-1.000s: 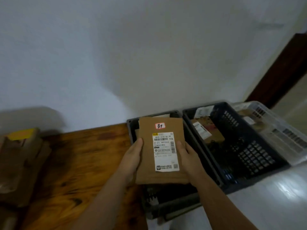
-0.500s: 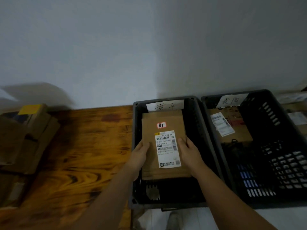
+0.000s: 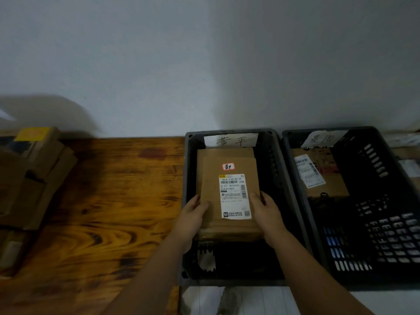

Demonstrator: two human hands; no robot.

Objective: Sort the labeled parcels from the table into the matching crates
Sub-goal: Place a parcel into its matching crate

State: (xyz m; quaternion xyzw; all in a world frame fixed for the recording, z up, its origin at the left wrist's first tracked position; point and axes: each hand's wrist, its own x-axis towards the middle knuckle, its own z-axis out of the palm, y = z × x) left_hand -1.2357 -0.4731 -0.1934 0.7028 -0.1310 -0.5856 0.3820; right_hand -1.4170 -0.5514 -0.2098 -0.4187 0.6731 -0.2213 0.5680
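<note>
Filling the upper half of the view is a plain pale wall, and below it a wooden table with strong dark grain runs in from the left. A loose stack of brown cardboard parcels sits on its far left, blurred at the edge. Two crates stand side by side just beside the table's right end: a grey crate with a handwritten paper sign on its far wall, and a black slotted crate with its own sign and a labelled box inside.

Inside the grey crate is the flat brown parcel, a thin cardboard mailer lying face up over another brown mailer whose far edge shows beyond it; whether the two touch cannot be told. The left hand grips the parcel's left edge and the right hand its right edge, each thumb laid on top and the other fingers curled under, mostly hidden. A white shipping label with barcodes covers the middle of the parcel, and a small red-bordered handwritten sticker sits above it
</note>
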